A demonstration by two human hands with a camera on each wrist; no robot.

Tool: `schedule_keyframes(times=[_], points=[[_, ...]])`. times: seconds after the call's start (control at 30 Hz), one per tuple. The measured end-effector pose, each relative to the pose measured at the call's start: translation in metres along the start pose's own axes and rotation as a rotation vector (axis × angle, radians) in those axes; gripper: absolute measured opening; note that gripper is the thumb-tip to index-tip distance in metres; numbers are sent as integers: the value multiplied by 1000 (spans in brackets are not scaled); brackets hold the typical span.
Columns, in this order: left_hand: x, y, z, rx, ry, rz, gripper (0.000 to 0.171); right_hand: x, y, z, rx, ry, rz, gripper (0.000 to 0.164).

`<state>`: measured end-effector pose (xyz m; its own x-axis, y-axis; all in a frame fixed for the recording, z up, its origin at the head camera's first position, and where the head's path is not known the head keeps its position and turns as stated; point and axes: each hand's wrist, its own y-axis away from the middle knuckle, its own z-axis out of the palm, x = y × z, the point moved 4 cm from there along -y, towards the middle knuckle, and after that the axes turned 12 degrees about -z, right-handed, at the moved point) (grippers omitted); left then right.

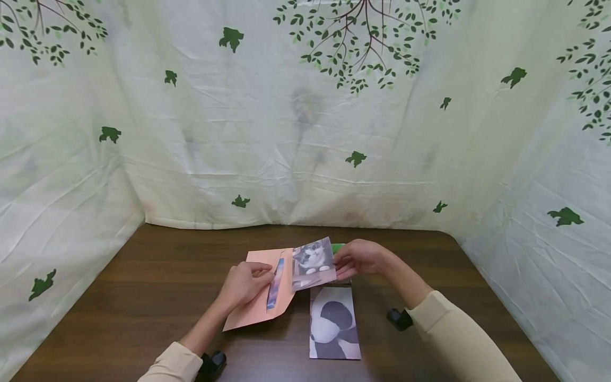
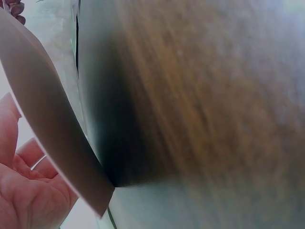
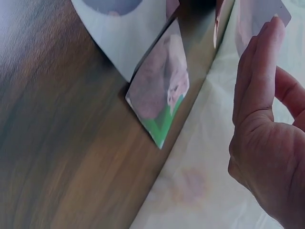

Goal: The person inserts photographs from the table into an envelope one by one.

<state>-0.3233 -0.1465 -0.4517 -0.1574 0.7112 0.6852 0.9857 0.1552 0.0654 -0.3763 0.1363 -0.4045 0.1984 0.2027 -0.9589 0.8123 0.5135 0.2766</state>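
Note:
My left hand [image 1: 245,284] holds a peach paper folder [image 1: 258,313] by its left part. Through a cut opening in the folder shows a strip of a blue-purple picture [image 1: 275,289]. In the left wrist view the folder [image 2: 52,114] stands on edge beside the palm and fingers [image 2: 31,152]. At the folder's right edge, my right hand [image 1: 360,257] pinches a grey cat photo [image 1: 314,263] by its right side. The right wrist view shows the right hand [image 3: 267,109] with long, nearly straight fingers against the photo [image 3: 259,19].
Below the cat photo lies a photo card with rounded dark and pale shapes [image 1: 334,323]. Beyond it, partly under my right hand, is a pinkish picture card [image 3: 157,90] with a green corner. A leaf-print curtain [image 1: 286,159] hangs around the brown table [image 1: 181,276].

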Motion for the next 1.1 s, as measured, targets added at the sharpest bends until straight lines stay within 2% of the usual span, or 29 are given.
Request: schedule_keyframes(times=[0.63, 0.9, 1.1], points=[[1, 1, -2, 7, -9, 5, 30, 12, -13, 26, 1, -6, 79, 11], [1, 2, -1, 9, -18, 12, 29, 12, -17, 34, 1, -13, 90, 12], [1, 3, -2, 12, -24, 17, 28, 13, -23, 43, -21, -45, 67, 15]])
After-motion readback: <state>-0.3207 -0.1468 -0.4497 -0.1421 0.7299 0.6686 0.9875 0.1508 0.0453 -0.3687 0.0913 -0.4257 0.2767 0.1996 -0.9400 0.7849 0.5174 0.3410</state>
